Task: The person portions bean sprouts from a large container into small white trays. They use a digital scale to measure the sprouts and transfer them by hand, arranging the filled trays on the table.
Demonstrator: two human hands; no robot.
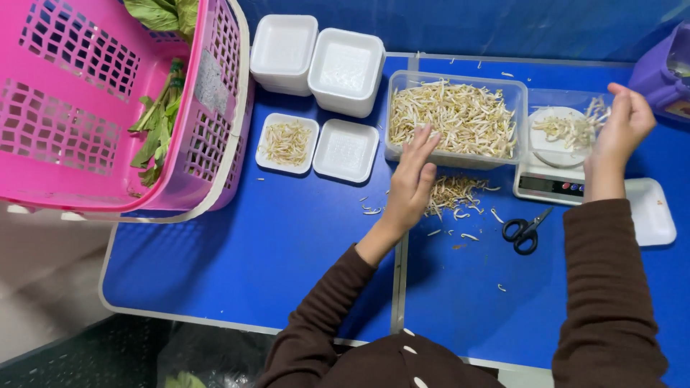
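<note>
Two hands of mine are out over the blue table (273, 259), and I place everything by the clear tub of bean sprouts (456, 118). My left hand (411, 179) lies at the tub's near wall, fingers straight and loosely spread, tips against the plastic, nothing in its grasp. My right hand (624, 129) is up to the right of the tub, over the kitchen scale (553, 183); its fingers curl toward a tuft of sprouts (575, 128) on the clear tray there, but whether they pinch any I cannot tell, since the back of the hand covers the fingertips. A loose heap of sprouts (453, 192) lies just in front of the tub, beside my left hand. Black scissors (525, 231) rest further toward me, below the scale. Left of the tub sit two small white foam trays, one filled (286, 142), one bare (346, 149), with stacks of white trays (316, 61) behind them. The pink basket (86, 108) of leafy greens, far left of the tub, is cut off by the frame, as is a purple thing (665, 72) at the right edge. A white lid (650, 212) lies partly under my sleeve
</note>
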